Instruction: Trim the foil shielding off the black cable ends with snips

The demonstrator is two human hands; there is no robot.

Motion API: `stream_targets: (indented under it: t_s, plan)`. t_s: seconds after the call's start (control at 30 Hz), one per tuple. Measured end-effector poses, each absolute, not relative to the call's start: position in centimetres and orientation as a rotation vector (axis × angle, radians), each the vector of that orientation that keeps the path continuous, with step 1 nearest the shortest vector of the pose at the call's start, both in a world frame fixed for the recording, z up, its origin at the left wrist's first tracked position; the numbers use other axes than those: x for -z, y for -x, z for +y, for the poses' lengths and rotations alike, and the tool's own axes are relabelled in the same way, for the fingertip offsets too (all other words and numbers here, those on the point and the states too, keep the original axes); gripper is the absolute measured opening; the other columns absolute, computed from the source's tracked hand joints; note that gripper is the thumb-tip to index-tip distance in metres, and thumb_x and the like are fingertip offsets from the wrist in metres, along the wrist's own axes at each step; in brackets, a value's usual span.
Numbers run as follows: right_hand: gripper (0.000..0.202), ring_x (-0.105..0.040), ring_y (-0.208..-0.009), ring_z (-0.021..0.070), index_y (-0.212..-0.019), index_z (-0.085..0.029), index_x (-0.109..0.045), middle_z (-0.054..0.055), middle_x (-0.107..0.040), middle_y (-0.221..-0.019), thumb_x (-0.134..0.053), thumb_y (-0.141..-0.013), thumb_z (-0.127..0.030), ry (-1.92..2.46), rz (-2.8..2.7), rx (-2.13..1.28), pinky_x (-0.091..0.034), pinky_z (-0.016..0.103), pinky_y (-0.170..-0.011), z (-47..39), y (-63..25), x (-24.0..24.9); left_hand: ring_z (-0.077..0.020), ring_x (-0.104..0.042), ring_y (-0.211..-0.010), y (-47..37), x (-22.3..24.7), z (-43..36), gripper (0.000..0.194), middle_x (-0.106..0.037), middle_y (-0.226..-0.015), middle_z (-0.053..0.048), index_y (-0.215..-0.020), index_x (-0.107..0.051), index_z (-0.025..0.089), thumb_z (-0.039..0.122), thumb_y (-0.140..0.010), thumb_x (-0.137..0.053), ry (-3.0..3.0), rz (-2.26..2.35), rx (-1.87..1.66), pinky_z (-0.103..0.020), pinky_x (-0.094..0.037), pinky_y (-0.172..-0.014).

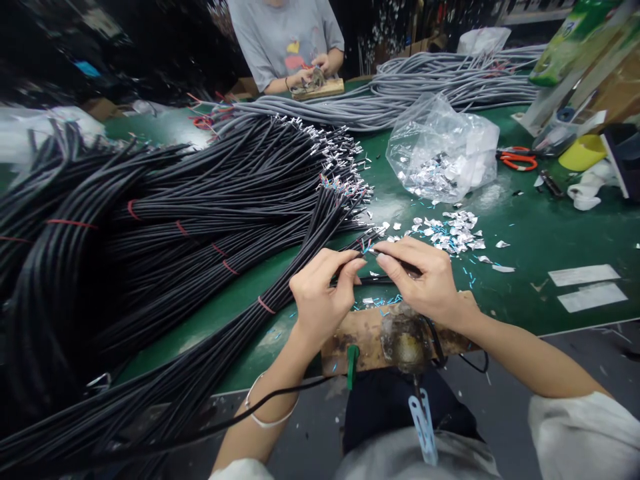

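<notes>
Far left, thick black rubbery cables (210, 167) sprawl over the green tabletop (525, 220), their trimmed ends mostly facing the middle, presumably for easy reach. Thin red ties (73, 223) cinch them into bunches, likely to stop them tangling. And here's the left hand (325, 290), its grip clamped, thumb against forefinger, on a single black round cable close to its stripped end; so short a hold should steady the tip. Dead centre, between the two hands, out poke the fine blue and red wires (367, 248)! Facing them, the right hand (425, 273): fingertips drawn in close at the wires, but whether that grip is clamped on them I can't tell. Below sits a worn brown wooden board (337, 343) at the near edge, blue clippings scattered about it. Just beyond, crumpled silver foil scraps (453, 233) lie near a clear plastic bag (445, 150) holding more, probably kept handy for waste. Out right, orange-handled scissors (519, 160) rest aside, leaving both hands room.
</notes>
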State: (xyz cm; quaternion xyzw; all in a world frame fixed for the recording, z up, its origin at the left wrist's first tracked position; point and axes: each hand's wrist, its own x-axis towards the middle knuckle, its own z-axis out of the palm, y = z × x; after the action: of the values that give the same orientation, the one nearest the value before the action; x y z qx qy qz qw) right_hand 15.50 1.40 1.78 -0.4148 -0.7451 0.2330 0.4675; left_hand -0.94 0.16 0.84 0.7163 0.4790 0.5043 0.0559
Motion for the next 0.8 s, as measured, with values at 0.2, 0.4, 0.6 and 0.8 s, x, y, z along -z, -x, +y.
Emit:
stream_targets:
  t_s: [0.2,0.4,0.6,0.8]
  plan:
    - [0.022,-0.060,-0.069,0.0128,-0.099,-0.019,-0.071,0.003,-0.069,-0.079,-0.055,-0.089,-0.028,1.007,-1.867,-0.590,-0.046,0.027,-0.064,1.6,-15.8,-1.9,-0.0054,-0.042,-0.035,1.2,-1.7,0.5,0.029,-0.045,-0.042,0.005,-0.068,-0.061,0.015,0.031,-0.090,-0.050,-1.767,1.248,-1.264,-0.018,-0.032,-0.036]
    - [0.022,-0.058,-0.066,0.0127,-0.096,-0.020,-0.072,0.003,-0.068,-0.076,-0.053,-0.090,-0.030,1.022,-1.860,-0.723,-0.046,0.028,-0.062,2.0,-15.9,-2.0,-0.0037,-0.039,-0.032,1.2,-1.9,0.9,0.032,-0.047,-0.045,0.004,-0.067,-0.062,0.014,0.041,-0.083,-0.060,-1.457,1.104,-1.230,-0.018,-0.029,-0.032]
    - [0.022,-0.059,-0.077,0.0143,-0.092,-0.020,-0.066,0.003,-0.065,-0.084,-0.067,-0.079,-0.038,1.026,-1.647,-0.747,-0.047,0.029,-0.068,2.3,-15.9,-1.7,-0.0058,-0.051,-0.045,0.5,-1.0,0.4,0.008,-0.059,-0.060,0.001,-0.073,-0.068,0.016,0.024,-0.076,-0.069,-1.634,1.243,-1.487,-0.018,-0.040,-0.041]
    - [0.018,-0.049,-0.062,0.0101,-0.074,-0.018,-0.064,-0.001,-0.058,-0.071,-0.070,-0.077,-0.035,0.958,-1.739,-0.782,-0.038,0.025,-0.056,2.4,-16.2,-2.1,-0.0085,-0.055,-0.054,0.5,-0.9,0.2,0.002,-0.063,-0.063,0.001,-0.074,-0.068,0.017,0.016,-0.073,-0.070,-2.009,1.294,-1.489,-0.021,-0.043,-0.050]
